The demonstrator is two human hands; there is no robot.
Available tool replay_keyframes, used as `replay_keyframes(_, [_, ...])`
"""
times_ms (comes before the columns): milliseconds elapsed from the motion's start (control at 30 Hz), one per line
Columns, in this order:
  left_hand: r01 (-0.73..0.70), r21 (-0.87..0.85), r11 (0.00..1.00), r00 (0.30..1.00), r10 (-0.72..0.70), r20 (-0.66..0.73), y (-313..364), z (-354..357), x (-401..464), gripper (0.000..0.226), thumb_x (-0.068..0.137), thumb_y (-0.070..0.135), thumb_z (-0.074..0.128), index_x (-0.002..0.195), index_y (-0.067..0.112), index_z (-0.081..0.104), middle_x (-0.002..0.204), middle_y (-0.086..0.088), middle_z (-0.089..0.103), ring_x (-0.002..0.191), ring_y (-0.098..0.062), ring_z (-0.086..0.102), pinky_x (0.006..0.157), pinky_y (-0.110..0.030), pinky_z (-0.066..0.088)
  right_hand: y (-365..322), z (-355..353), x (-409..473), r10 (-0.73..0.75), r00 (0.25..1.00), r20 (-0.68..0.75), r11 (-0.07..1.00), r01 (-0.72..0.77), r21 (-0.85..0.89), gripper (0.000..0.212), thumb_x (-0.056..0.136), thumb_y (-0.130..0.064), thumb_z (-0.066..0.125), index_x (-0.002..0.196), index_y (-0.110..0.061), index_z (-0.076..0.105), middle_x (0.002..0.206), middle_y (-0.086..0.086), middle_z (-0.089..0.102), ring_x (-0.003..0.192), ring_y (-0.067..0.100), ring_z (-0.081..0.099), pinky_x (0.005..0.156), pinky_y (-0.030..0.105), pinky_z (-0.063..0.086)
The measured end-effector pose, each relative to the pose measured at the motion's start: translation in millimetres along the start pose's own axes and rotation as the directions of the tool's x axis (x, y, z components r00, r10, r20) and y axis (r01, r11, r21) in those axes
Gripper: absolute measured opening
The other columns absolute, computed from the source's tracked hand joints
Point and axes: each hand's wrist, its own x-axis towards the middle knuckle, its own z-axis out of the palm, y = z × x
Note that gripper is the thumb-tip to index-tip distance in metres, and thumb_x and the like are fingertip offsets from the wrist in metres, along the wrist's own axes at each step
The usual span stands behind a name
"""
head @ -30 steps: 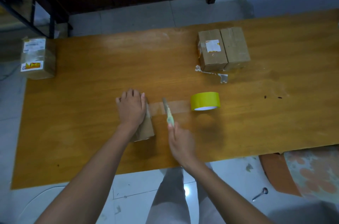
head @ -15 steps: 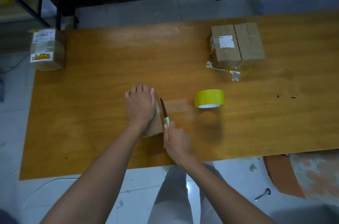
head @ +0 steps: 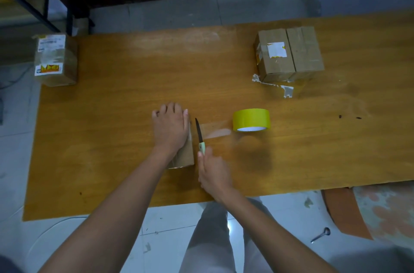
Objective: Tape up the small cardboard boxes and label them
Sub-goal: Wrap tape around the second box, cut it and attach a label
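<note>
Nearest, right hand (head: 214, 174) curled round a knife (head: 200, 136) by its pale green handle, blade pointing away, edge laid across the clear tape (head: 216, 130) just beside the box (head: 184, 154). Left hand (head: 171, 127) flat on top of that box, fingers straight, pressing it down, gripping nothing. Box at the middle of the table (head: 112, 138), near the front edge, mostly hidden under the hand.

Step in hand, by the look of it: cutting the strip free from the roll (head: 251, 120). Best done with the tape kept taut, blade drawn close to the box wall, left fingertips kept behind the edge and clear of the blade; then the loose end smoothed down.

Beyond, yellow roll standing on the table, tape running from it toward the box.

Farther right, 2 boxes (head: 290, 53) touching side by side, 1 with a white label, print too small to read. Far left corner, 1 box (head: 56, 60) with 2 labels, writing unreadable.
</note>
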Motion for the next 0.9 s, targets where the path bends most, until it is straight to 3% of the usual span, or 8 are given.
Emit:
replay_keyframes(200, [0.015,-0.008,1.000,1.000,-0.016,-0.023,1.3,0.7,-2.1,0.044,0.103,0.037,0.022,0.096,0.012,0.057,0.095,-0.007,0.058,0.091,-0.023,0.051,0.081,-0.041,0.038,-1.6,9.9,0.1,0.015,0.999,-0.028,0.997,-0.017,-0.071,0.030,0.103,-0.040,0.020,0.104,-0.020,0.042,0.065,-0.005,0.058,0.049,0.007,0.055,0.042,0.023,0.046])
replay_keyframes(400, [0.026,0.019,0.999,0.999,-0.025,-0.028,2.3,0.2,-3.9,0.041,0.104,0.036,0.025,0.099,0.011,0.057,0.102,-0.008,0.057,0.094,-0.025,0.052,0.082,-0.041,0.039,2.9,17.0,-1.0,-0.011,1.000,0.014,0.988,0.012,-0.151,0.029,0.104,-0.038,0.023,0.105,-0.018,0.044,0.062,-0.006,0.053,0.048,0.009,0.052,0.041,0.022,0.034])
replay_keyframes(567, [0.030,0.035,0.999,0.999,-0.029,-0.031,2.9,-2.6,-4.2,0.043,0.104,0.036,0.023,0.099,0.011,0.058,0.097,-0.008,0.057,0.090,-0.023,0.052,0.079,-0.039,0.038,-1.2,19.7,-2.3,0.071,0.997,-0.021,0.990,-0.073,-0.124,0.030,0.103,-0.039,0.022,0.101,-0.020,0.045,0.067,-0.004,0.059,0.052,0.009,0.057,0.047,0.025,0.049])
replay_keyframes(800, [0.020,-0.003,1.000,1.000,-0.020,0.002,-1.3,-4.7,-3.8,0.042,0.103,0.035,0.026,0.100,0.009,0.058,0.100,-0.009,0.057,0.094,-0.024,0.052,0.081,-0.039,0.037,1.9,14.1,-3.3,0.060,0.997,-0.038,0.993,-0.064,-0.100,0.031,0.103,-0.040,0.022,0.103,-0.018,0.044,0.065,-0.005,0.053,0.047,0.007,0.048,0.041,0.021,0.031])
replay_keyframes(900, [0.046,-0.009,0.999,0.999,-0.046,0.003,-26.2,-7.1,-6.1,0.037,0.103,0.032,0.031,0.096,0.007,0.056,0.097,-0.012,0.056,0.091,-0.028,0.051,0.080,-0.042,0.036,6.7,8.0,-0.8,0.050,0.999,-0.020,0.995,-0.051,-0.081,0.032,0.103,-0.040,0.022,0.106,-0.017,0.044,0.066,-0.004,0.054,0.049,0.009,0.050,0.042,0.024,0.037])
